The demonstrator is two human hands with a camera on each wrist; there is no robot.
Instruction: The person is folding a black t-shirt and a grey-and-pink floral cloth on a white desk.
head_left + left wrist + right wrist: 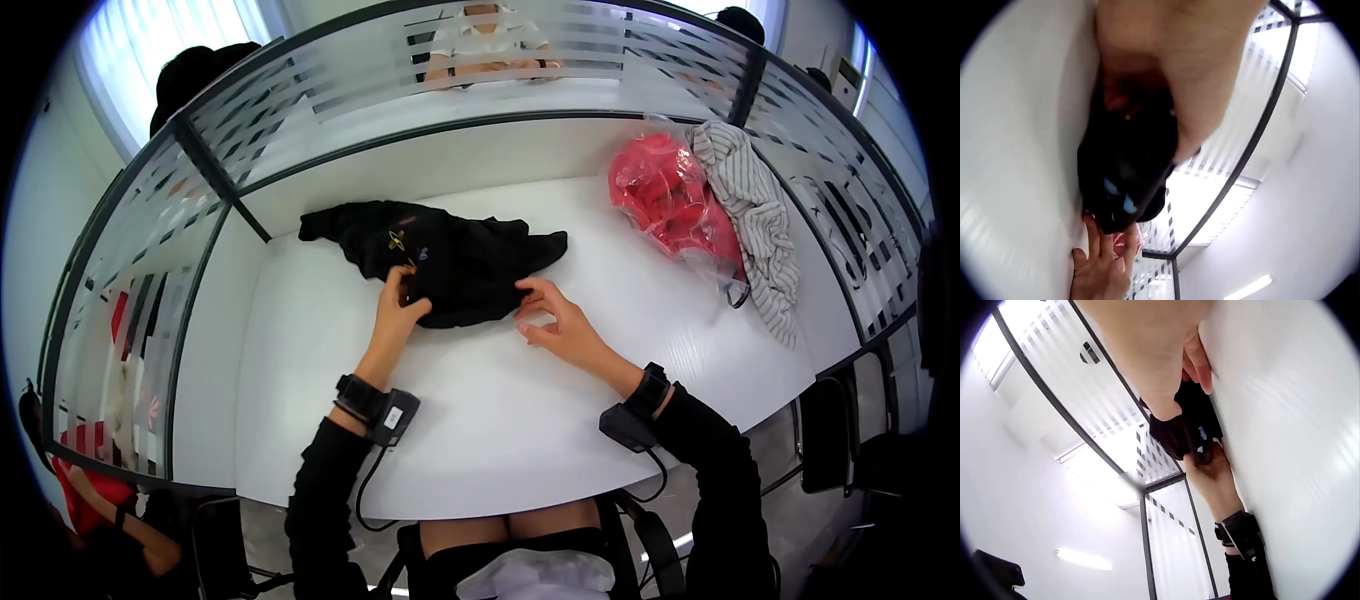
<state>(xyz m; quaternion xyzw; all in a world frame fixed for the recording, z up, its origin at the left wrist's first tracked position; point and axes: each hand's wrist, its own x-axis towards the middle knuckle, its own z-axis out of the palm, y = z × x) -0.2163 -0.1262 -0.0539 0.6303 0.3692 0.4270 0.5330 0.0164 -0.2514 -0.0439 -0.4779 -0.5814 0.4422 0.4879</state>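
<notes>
A black garment [470, 260] with a small yellow emblem lies crumpled on the white desk [500, 420]. My left hand [402, 300] pinches its near edge with curled fingers. The right wrist view shows that same left hand [1210, 469] closed on the dark cloth [1185, 425]. My right hand [535, 305] lies on the desk at the garment's right near edge. Its fingertips touch the fabric and its thumb rests apart on the tabletop. In the left wrist view the black cloth [1129, 162] bunches under my left hand [1166, 56], with my right hand [1100, 269] beyond it.
At the back right lie a red item in a clear plastic bag [670, 200] and a striped grey-white cloth [755, 210]. Frosted striped glass partitions [480, 70] wall the desk on three sides. Another person sits behind the far panel. Bare desk surface lies between me and the garment.
</notes>
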